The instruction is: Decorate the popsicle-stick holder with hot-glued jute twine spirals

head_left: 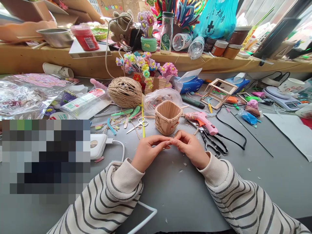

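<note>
My left hand (pixel 152 150) and my right hand (pixel 188 145) meet fingertip to fingertip over the grey table. Both are closed in a pinch, and whatever lies between the fingers is too small or too hidden to name. Just beyond them stands a small wooden basket (pixel 163 126), upright, with twine around its rim and base. To its right lies a pink glue gun (pixel 203 123), with black-handled pliers (pixel 214 143) below it. A pair of white-handled scissors (pixel 140 123) rests left of the basket.
Behind the basket are a ball of twine (pixel 124 92) and a clear plastic bag (pixel 158 97). A white power bank (pixel 97 146) with a cable sits at left. A wooden frame (pixel 219 92) and a kitchen scale (pixel 282 99) stand at right. Jars line the shelf (pixel 85 61).
</note>
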`<state>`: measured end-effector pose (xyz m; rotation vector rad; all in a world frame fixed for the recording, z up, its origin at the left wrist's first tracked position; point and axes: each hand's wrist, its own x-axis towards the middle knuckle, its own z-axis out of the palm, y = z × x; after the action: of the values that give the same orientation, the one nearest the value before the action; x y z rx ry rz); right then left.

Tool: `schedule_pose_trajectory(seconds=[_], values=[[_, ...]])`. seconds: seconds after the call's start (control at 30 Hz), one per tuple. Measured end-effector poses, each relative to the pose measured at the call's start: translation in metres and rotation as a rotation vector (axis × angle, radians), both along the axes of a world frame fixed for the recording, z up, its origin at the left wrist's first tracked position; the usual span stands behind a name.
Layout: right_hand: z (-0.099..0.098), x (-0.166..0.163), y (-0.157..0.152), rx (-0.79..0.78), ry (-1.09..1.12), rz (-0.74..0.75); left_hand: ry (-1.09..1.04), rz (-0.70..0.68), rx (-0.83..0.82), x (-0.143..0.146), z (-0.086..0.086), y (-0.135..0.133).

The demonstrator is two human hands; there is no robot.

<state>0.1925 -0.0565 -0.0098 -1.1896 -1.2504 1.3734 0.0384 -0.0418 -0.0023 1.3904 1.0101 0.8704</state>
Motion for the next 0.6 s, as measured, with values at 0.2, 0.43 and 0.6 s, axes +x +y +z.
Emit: schedule_pose_trajectory(seconds=[0.2, 0.43, 0.6], values=[[-0.001, 0.001, 0.0, 0.013, -0.088, -0.062, 0.048, -0.006, -0.018, 0.0, 0.004, -0.001], [0.005, 0.012, 0.004, 0.058, -0.161, -0.063, -0.03, -0.014, -0.221, -0.002, 0.006, 0.003], [0.009, 0.015, 0.0, 0.372, -0.365, -0.074, -0.062, 0.012, -0.263, -0.002, 0.007, 0.003]])
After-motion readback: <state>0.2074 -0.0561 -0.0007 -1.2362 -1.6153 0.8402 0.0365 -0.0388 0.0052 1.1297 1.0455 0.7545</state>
